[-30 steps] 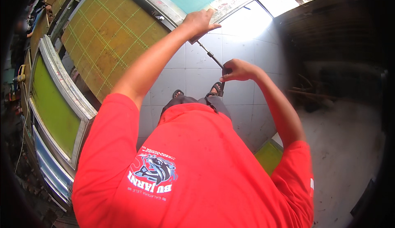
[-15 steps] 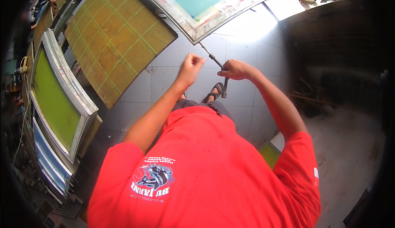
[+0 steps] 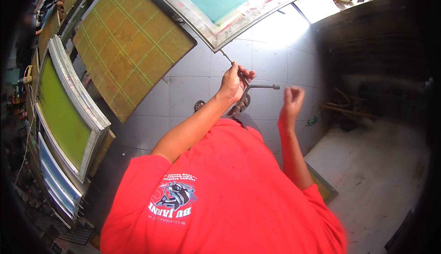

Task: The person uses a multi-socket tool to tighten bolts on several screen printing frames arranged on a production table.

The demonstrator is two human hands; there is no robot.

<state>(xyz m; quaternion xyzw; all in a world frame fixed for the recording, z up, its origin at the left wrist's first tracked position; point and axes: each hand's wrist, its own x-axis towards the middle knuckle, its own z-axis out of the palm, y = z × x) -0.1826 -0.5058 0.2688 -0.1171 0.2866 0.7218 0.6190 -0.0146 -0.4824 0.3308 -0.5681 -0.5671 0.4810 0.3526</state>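
A dark three-armed socket wrench stands at the near end of a thin metal rod. That rod comes out from under the near corner of a screen-printing frame with a teal mesh. My left hand is closed around the wrench's shaft, its thumb along the top. One wrench arm points right and another points back toward my body. To the right of the wrench, my right hand is raised off it, fingers loosely curled and slightly blurred, with nothing visible in them.
A yellow-brown board with green grid lines lies to the left. Framed screens stand stacked at far left. On the right are a dark recess with wood scraps and a pale slab. My feet are on grey floor tiles.
My left hand has moved right and taken hold of the wrench shaft. My right hand has let go and drawn back to the right. The wrench has turned.
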